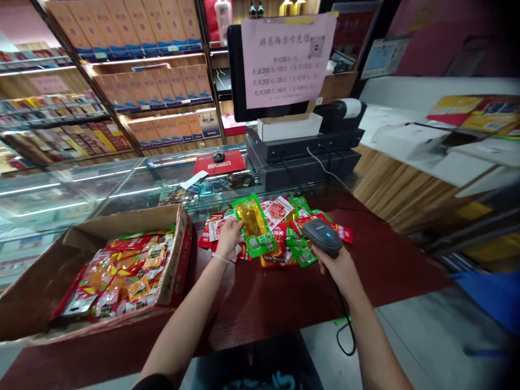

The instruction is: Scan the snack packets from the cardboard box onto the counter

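My left hand (228, 236) is closed on a green snack packet (254, 225) with a yellow window, lifted and tilted over a pile of red and green snack packets (292, 238) on the dark red counter (284, 292). My right hand (339, 268) grips a dark handheld barcode scanner (323, 236), its head pointing toward the packet. The scanner's black cable (345, 336) hangs down off the counter's front edge.
An open cardboard box (36, 287) of snack packets sits at the left. Behind the pile stand a cash register (303, 154) with a monitor and pink paper notice (286, 59), a receipt printer (343, 111), a glass display case (81, 189) and stocked shelves.
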`<state>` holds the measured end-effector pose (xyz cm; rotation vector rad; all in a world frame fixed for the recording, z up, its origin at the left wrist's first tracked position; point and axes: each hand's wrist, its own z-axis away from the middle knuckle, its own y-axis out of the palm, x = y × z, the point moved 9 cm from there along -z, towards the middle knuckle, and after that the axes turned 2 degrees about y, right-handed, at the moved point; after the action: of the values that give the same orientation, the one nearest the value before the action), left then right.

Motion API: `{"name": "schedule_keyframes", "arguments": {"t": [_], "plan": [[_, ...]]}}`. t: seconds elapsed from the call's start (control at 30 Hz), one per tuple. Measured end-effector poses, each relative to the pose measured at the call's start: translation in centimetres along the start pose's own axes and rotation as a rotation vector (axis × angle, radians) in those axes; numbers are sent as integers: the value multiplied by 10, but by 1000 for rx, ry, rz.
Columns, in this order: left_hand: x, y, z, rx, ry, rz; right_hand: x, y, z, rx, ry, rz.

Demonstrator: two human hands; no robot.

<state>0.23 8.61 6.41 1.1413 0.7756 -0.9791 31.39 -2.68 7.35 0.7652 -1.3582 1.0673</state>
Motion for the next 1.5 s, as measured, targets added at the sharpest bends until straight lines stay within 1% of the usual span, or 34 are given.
{"name": "schedule_keyframes", "arguments": {"t": [0.1,0.17,0.23,0.33,0.43,0.57,0.67,0.77,0.83,0.9,0.97,1.03,1.13,1.23,1.33,1.43,1.5], "plan": [[21,34,-9,-12,-163,181,-8,-18,3,-25,20,-41],[38,52,-12,-70,-268,329,-11,-26,5,-29,19,-57],[50,66,-12,-129,-315,463,-14,-33,7,-41,16,-58],[63,80,-10,-146,-351,523,-15,-38,8,-48,8,-41],[69,84,-7,-96,-406,500,-17,-39,8,-46,10,-26],[66,80,-1,-35,-440,497,-17,-34,8,-33,4,-22],[60,77,8,37,-454,466,-10,-28,9,-17,-23,-7],[40,74,20,113,-379,438,2,-19,10,5,-49,15],[19,69,29,151,-273,387,11,-8,10,32,-65,34],[-10,59,38,179,-121,296,21,7,10,77,-87,47],[-40,46,49,190,34,185,30,26,11,129,-122,67],[-68,28,60,190,163,84,40,47,11,172,-162,107],[-105,-5,77,183,304,-36,55,82,15,230,-225,175],[-133,-44,92,150,379,-117,73,123,23,286,-282,231],[-153,-89,102,58,410,-163,93,164,34,326,-320,257],[-166,-143,110,-61,403,-170,112,209,47,402,-386,221],[-171,-182,115,-130,392,-157,119,240,56,472,-409,213]]}}
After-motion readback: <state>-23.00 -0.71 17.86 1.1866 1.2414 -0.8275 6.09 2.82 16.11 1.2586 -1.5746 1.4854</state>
